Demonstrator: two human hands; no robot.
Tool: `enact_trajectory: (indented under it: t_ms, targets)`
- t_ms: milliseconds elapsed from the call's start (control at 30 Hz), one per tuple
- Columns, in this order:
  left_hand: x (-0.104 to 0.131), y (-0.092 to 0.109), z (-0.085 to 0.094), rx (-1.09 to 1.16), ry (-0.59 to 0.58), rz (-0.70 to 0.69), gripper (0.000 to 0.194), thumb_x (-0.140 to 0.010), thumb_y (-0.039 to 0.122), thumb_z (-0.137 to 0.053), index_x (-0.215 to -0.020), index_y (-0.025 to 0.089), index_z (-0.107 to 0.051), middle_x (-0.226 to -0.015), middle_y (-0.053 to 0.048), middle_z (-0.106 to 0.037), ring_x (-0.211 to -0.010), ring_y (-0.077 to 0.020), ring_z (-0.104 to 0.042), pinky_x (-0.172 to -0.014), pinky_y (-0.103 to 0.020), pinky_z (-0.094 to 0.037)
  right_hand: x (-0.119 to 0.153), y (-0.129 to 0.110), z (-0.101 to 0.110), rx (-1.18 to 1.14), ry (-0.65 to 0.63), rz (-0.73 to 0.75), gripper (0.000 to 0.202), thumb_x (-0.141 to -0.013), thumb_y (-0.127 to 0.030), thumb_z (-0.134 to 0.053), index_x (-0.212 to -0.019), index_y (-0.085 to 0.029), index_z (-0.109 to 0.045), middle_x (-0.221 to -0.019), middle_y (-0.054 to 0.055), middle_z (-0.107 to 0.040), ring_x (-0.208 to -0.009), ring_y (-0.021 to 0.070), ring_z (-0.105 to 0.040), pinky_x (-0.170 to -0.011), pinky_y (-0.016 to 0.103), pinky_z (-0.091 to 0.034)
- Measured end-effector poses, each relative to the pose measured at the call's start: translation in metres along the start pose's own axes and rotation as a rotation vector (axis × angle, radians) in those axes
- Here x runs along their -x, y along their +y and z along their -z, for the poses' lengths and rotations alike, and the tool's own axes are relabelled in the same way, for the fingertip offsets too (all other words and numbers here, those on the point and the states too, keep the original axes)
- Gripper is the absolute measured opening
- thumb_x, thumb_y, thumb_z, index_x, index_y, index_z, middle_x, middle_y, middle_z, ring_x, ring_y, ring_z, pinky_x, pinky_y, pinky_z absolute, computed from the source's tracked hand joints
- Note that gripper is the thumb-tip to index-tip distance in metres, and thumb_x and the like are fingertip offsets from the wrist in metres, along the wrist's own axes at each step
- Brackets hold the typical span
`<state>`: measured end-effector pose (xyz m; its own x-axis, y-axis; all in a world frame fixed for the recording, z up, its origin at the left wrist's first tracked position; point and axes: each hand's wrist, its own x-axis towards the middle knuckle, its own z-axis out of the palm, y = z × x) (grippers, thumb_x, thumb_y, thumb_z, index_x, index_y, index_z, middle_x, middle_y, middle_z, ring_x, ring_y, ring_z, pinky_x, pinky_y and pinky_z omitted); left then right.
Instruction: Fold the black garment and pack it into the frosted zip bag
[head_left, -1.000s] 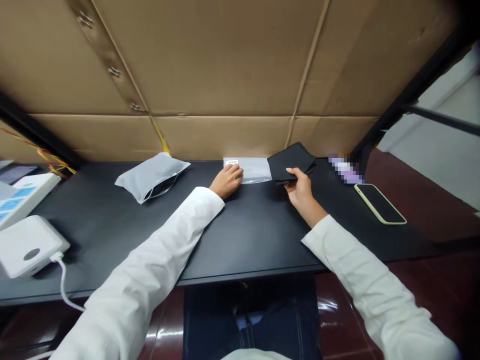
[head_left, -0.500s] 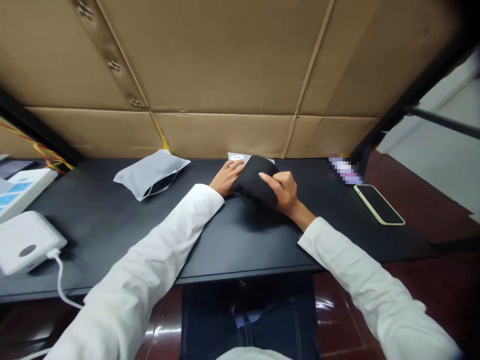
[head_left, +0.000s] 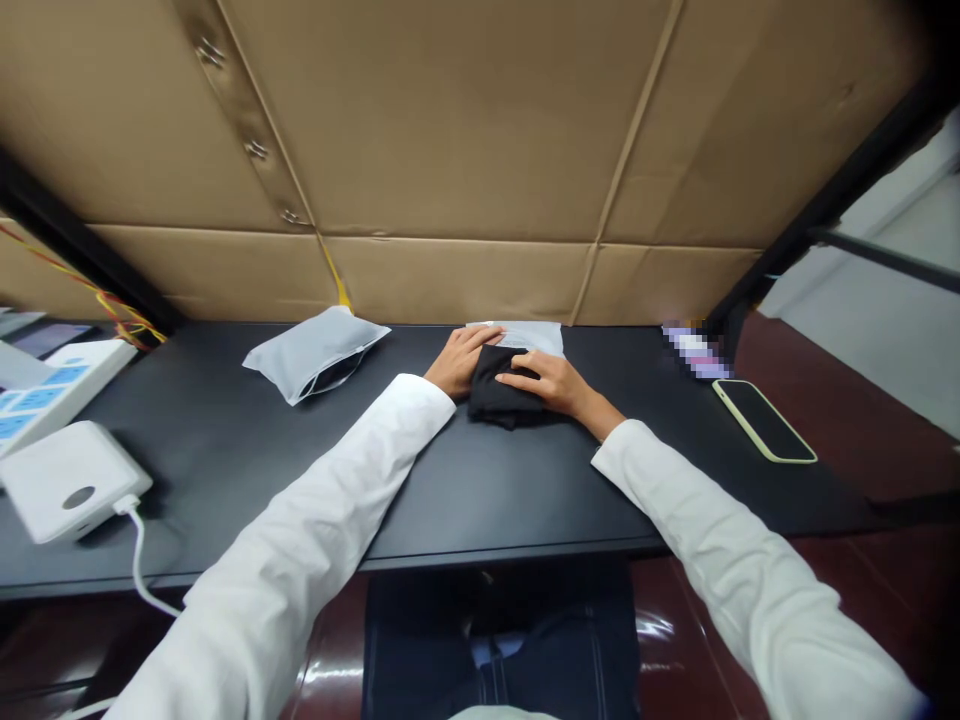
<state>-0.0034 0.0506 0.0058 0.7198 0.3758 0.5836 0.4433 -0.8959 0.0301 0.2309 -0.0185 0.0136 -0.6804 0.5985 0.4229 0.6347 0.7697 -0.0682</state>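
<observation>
A folded black cloth [head_left: 491, 398] lies on the dark table in front of me. Under its far edge sits a pale, frosted plastic bag [head_left: 536, 335], partly covered by the cloth and my fingers. My left hand [head_left: 459, 360] rests at the cloth's far left corner, its fingers stretched across toward the bag. On top of the cloth lies my right hand [head_left: 551, 382], with thumb and fingers apart and some fingertips hidden.
Left of my hands is another frosted zip bag [head_left: 315, 350], its mouth gaping. A white charger [head_left: 75, 480] with a cable and a power strip [head_left: 56, 385] stand at far left. A phone [head_left: 765, 420] lies at right. A cardboard wall [head_left: 465, 280] rises behind the table.
The black cloth, raised and tilted in my right hand before, now lies flat on the table. My right hand has turned palm down onto it. More of the pale bag shows behind.
</observation>
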Motion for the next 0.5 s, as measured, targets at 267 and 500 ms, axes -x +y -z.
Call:
enact_trajectory:
  t_ms: [267,500]
  targets:
    - [-0.009,0.018,-0.004,-0.074,-0.071,-0.086,0.066,-0.084,0.003,-0.044,-0.149,0.012,-0.033,-0.152,-0.016,-0.039,-0.144,-0.0294,-0.028,-0.113,-0.049,-0.030,-0.005,0.000,-0.007,0.308,0.000,-0.255,0.042,-0.095,-0.012,-0.039,-0.131,-0.018,-0.058,-0.128,0.014,-0.061,-0.108,0.0256,-0.054,-0.077,0.033,-0.048]
    - [-0.017,0.032,-0.007,-0.089,-0.161,-0.102,0.080,-0.075,-0.003,-0.041,-0.152,0.010,-0.025,-0.156,-0.015,-0.032,-0.147,-0.0296,-0.021,-0.116,-0.050,-0.027,-0.041,-0.025,-0.025,0.373,0.034,-0.717,0.039,-0.092,-0.006,-0.035,-0.119,0.000,-0.062,-0.097,0.027,-0.067,-0.103,0.0353,-0.054,-0.076,0.044,-0.050]
